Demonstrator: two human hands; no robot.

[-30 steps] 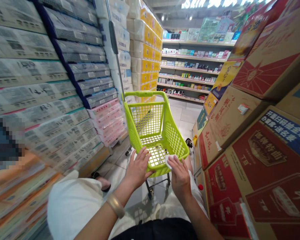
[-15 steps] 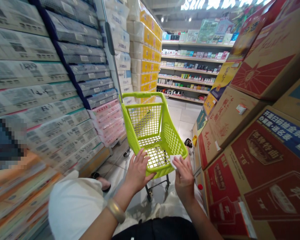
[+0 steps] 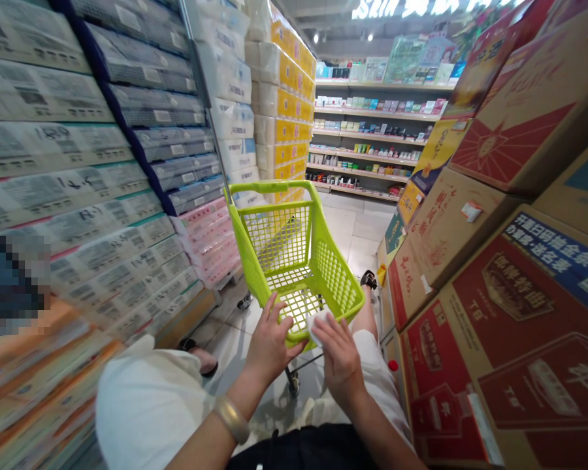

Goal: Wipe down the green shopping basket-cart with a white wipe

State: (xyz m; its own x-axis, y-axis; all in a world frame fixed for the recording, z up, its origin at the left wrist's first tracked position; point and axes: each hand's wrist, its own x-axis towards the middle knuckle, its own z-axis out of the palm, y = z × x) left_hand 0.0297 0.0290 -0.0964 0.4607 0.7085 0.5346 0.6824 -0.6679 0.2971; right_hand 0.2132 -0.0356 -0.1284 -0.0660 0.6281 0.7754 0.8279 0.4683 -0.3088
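Note:
A lime-green plastic shopping basket (image 3: 340, 274) on a wheeled metal frame stands between my knees, with nothing lying in it. My left hand (image 3: 273, 336) grips the near left corner of its rim, fingers over the edge and thumb in front. A gold bangle (image 3: 232, 418) circles that wrist. My right hand (image 3: 340, 356) presses a folded white cloth or tissue (image 3: 318, 324) against the near rim, close to my left thumb. From the basket's far left corner a metal pole (image 3: 219, 147) rises with a grey sleeve on it.
Stacked liquor cartons (image 3: 507, 313) line the right side closely. Tall piles of wrapped tissue packs (image 3: 98, 156) stand on the left, with yellow packs (image 3: 284, 104) behind. Shelves of small boxes (image 3: 372, 130) cross the back. Tiled floor (image 3: 362, 225) runs between.
My right hand has slid left along the near rim with the white cloth or tissue, towards my left hand. The basket has shifted slightly left, and my left hand keeps its hold.

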